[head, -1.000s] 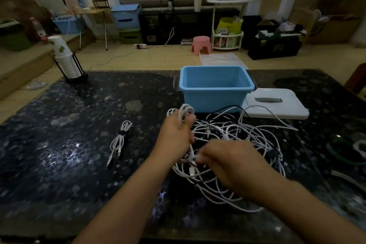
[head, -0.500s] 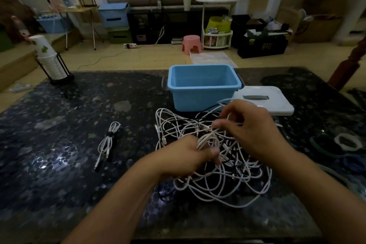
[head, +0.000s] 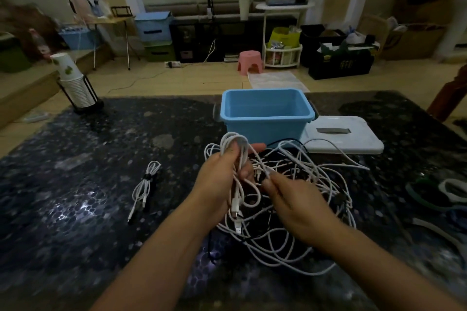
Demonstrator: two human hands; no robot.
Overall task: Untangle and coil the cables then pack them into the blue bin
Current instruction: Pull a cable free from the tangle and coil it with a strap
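Observation:
A tangle of white cables (head: 298, 209) with some black strands lies on the dark table in front of the blue bin (head: 265, 118), which stands open with nothing visible inside. My left hand (head: 219, 182) grips a bunch of white cable loops (head: 233, 141) lifted above the tangle; plug ends hang below it. My right hand (head: 295, 199) pinches a white strand just right of the left hand, over the middle of the tangle. One coiled white cable (head: 145, 184), bound with a dark tie, lies apart on the table to the left.
The bin's white lid (head: 341, 136) lies flat to the right of the bin. A stack of paper cups in a black holder (head: 75, 83) stands at the table's far left corner. Rings and straps (head: 442, 192) lie at the right edge.
My left hand has risen with a bunch of loops. My right hand has dropped from near the bin to just beside the left hand.

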